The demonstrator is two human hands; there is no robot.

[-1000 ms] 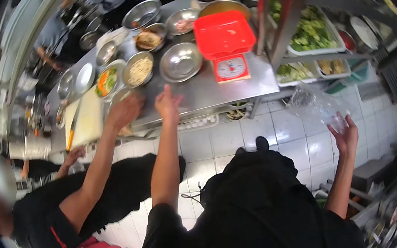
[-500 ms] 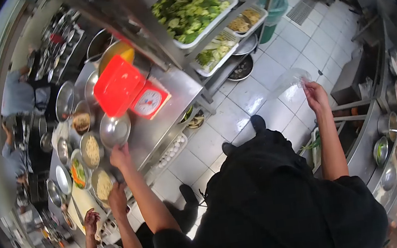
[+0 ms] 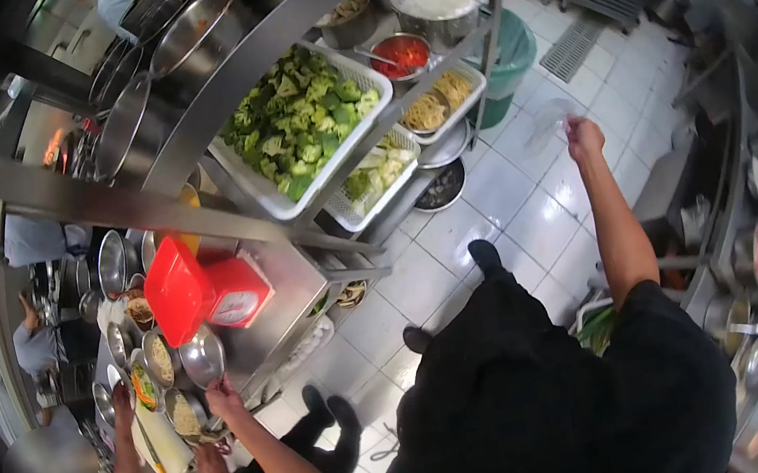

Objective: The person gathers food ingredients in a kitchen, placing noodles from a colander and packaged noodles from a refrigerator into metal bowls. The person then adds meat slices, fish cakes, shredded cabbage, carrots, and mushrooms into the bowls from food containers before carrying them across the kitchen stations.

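Observation:
My left hand reaches to the worktable with its fingers closed on the near rim of a shiny metal bowl. Just beyond that bowl stands a red kitchen scale with a red pan on top. Out to the right, my right hand pinches a thin, see-through plastic item above the tiled floor; whether it is a bag or a lid is hard to tell.
A co-worker's hands are near bowls of noodles and sliced vegetables. A rack holds a basket of broccoli, a basket of noodles and a red-filled bowl. A green bin stands behind. A counter with dishes curves along the right.
The view has shifted toward the rack, bringing the broccoli basket closer. My left hand stays at the bowl's rim, and my right hand still holds the plastic. The co-worker's hands have moved apart.

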